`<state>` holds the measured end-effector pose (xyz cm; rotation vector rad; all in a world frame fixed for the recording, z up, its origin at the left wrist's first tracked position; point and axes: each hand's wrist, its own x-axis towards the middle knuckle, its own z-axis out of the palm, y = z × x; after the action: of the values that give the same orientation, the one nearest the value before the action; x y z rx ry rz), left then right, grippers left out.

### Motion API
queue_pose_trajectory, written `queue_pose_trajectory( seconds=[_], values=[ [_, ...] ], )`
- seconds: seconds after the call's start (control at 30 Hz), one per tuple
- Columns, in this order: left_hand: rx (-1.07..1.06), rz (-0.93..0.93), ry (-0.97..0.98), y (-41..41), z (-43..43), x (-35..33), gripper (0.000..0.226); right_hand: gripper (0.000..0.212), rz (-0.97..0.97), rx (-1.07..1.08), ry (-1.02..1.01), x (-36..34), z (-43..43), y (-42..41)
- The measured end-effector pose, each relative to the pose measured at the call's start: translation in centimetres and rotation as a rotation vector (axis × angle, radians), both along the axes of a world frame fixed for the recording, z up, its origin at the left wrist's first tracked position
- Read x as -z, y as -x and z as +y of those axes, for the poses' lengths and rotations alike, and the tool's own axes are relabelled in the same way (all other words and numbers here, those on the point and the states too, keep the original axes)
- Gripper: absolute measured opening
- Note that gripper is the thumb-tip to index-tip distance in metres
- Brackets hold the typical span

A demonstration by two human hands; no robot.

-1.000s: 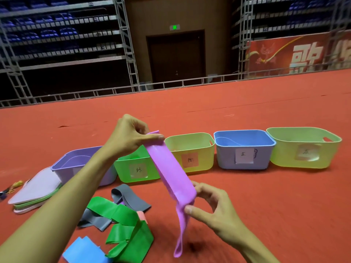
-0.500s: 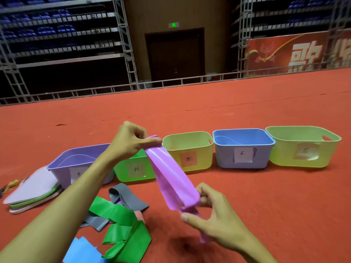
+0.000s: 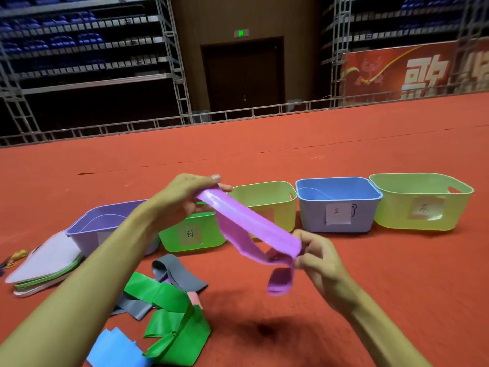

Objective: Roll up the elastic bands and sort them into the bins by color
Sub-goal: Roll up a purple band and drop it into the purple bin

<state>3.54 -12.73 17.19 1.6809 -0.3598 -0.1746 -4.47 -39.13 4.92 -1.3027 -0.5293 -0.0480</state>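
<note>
A purple elastic band (image 3: pixel 246 226) stretches in the air between my hands. My left hand (image 3: pixel 185 197) pinches its upper end above the green bin (image 3: pixel 169 241). My right hand (image 3: pixel 317 256) grips its lower end, where a short loop hangs down. Behind stand a purple bin (image 3: pixel 79 234), a yellow bin (image 3: pixel 288 205), a blue bin (image 3: pixel 344 229) and a lime bin (image 3: pixel 391 218) in a row on the red floor. A loose green band (image 3: pixel 172 319), a grey band (image 3: pixel 174 276) and a blue band (image 3: pixel 113 350) lie at the lower left.
A stack of flat lids (image 3: pixel 42 268) lies left of the purple bin, with small yellow clips (image 3: pixel 16 256) beside it. A metal railing (image 3: pixel 238 115) borders the far edge of the red floor.
My right hand has gathered the band's lower end and moved up and right. The long hanging tail is now a short loop. The band lies flatter between my hands.
</note>
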Motion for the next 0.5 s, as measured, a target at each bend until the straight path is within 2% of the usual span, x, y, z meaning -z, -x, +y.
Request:
queue_pose_trajectory(
  seconds=[0.1, 0.13, 0.2, 0.33, 0.37, 0.4, 0.43, 0.5],
  values=[
    [0.064, 0.170, 0.209, 1.0, -0.8, 0.5, 0.022, 0.052, 0.011, -0.032, 0.086, -2.2, -1.3, -0.6],
    [0.063, 0.209, 0.249, 1.2, -1.0, 0.7, 0.020, 0.047, -0.010, -0.006, 0.152, -3.2, -1.6, -0.5],
    [0.065, 0.240, 0.283, 1.7, -1.3, 0.8, 0.025, 0.032, -0.028, -0.030, 0.208, -4.8, -2.0, -0.8],
    [0.139, 0.238, 0.372, 2.7, -1.3, 1.1, 0.034, 0.023, 0.022, -0.098, 0.079, -6.8, -2.8, -1.9],
    [0.194, 0.205, 0.384, 2.9, -1.2, 1.5, 0.029, 0.023, 0.044, -0.091, 0.046, -7.2, -2.9, -2.0],
    [0.233, 0.149, 0.342, 3.1, -1.1, 1.7, 0.024, 0.023, 0.065, -0.077, 0.015, -7.5, -3.1, -2.1],
    [0.247, 0.089, 0.274, 3.2, -0.9, 2.0, 0.030, 0.021, 0.084, -0.047, -0.022, -7.8, -3.2, -2.3],
    [0.165, 0.019, 0.163, 3.0, -0.3, 2.5, 0.054, 0.012, 0.096, 0.051, -0.098, -8.2, -3.8, -2.5]
  ],
)
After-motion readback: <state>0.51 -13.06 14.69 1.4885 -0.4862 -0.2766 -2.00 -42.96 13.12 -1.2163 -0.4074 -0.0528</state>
